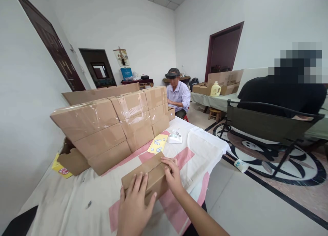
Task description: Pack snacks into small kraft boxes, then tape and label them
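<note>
A small brown cardboard box lies on the cloth-covered table in front of me, its top flaps folded together along a seam. My left hand grips its left end, fingers laid across the top and thumb against the near side. At the right end, the fingers of my right hand bend over the top edge, pressing on the flap. Just beyond the box are a yellow sheet with small printed shapes and a white tape dispenser-like item. What the box contains is hidden.
Stacked, taped cardboard boxes form a wall along the table's far left. An opened carton and a yellow box stand beside them. One person sits beyond the table, another in a chair at right. A white roll lies on the floor.
</note>
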A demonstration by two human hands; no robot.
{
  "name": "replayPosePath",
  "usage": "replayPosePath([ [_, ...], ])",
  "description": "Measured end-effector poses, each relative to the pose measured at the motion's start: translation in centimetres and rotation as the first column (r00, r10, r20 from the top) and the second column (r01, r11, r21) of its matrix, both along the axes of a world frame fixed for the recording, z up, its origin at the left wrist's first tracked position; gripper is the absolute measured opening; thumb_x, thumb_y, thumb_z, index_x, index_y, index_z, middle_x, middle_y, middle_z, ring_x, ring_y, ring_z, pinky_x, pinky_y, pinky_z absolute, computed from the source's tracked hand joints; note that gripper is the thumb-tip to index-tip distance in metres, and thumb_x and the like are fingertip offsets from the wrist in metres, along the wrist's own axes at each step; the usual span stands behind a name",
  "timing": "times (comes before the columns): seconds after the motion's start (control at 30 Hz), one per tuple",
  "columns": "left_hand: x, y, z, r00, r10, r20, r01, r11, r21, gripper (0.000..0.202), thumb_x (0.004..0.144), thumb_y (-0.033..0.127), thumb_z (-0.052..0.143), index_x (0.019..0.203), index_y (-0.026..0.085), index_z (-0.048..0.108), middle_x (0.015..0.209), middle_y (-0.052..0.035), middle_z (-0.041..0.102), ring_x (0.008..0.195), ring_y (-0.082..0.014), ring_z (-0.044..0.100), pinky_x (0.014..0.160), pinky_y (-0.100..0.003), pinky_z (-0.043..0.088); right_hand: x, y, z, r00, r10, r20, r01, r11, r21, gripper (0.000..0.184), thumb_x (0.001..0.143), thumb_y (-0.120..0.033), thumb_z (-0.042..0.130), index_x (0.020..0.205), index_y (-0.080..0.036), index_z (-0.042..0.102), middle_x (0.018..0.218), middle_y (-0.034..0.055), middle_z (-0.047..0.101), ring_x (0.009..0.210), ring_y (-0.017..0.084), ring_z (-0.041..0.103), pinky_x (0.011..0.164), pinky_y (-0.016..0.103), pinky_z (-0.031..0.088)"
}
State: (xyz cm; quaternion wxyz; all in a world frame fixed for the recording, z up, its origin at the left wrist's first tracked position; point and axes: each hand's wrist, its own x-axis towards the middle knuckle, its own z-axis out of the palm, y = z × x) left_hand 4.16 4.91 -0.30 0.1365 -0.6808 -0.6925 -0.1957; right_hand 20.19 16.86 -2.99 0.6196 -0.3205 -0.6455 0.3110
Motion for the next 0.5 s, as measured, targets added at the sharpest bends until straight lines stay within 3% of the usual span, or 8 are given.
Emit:
replayPosePath([
  [0.13, 1.7, 1.8, 2.0, 0.997, -0.002, -0.077, -0.002, 0.998, -0.058, 0.054, 0.094, 0.041, 0.045, 0.142, 0.018, 0.055, 0.139, -0.0164, 0.061, 0.127, -0.0394, 0.053, 0.112, -0.075, 0.027, -0.5, 0.1, 0.1, 0.999, -0.029, -0.035, 0.029, 0.999, 0.014, 0.027, 0.093, -0.022, 0.048, 0.103, -0.027, 0.073, 0.116, 0.0065, 0.073, 0.114, 0.027, 0.06, 0.1, 0.048, 0.048],
  [0.27, 2.3, 3.2, 3.4, 0.99, 0.065, -0.123, -0.084, 0.985, -0.153, 0.058, 0.092, 0.036, 0.05, 0.147, 0.02, 0.049, 0.132, -0.0158, 0.06, 0.117, -0.0389, 0.054, 0.104, -0.07, 0.038, -1.1, 1.0, 0.1, 0.998, -0.051, -0.041, 0.052, 0.999, 0.01, 0.024, 0.092, -0.022, 0.047, 0.101, -0.024, 0.07, 0.113, 0.0085, 0.071, 0.111, 0.027, 0.058, 0.1, 0.047, 0.047],
  [0.5, 1.8, 3.6, 3.5, 0.971, 0.096, -0.218, -0.124, 0.986, -0.116, 0.053, 0.093, 0.037, 0.051, 0.143, 0.021, 0.053, 0.122, -0.0132, 0.061, 0.107, -0.036, 0.053, 0.095, -0.062, 0.043, -1.5, 2.5, -0.3, 0.998, -0.011, 0.056, 0.009, 1.0, 0.028, 0.034, 0.091, -0.02, 0.044, 0.12, -0.021, 0.061, 0.116, 0.0111, 0.062, 0.114, 0.026, 0.058, 0.103, 0.046, 0.047],
])
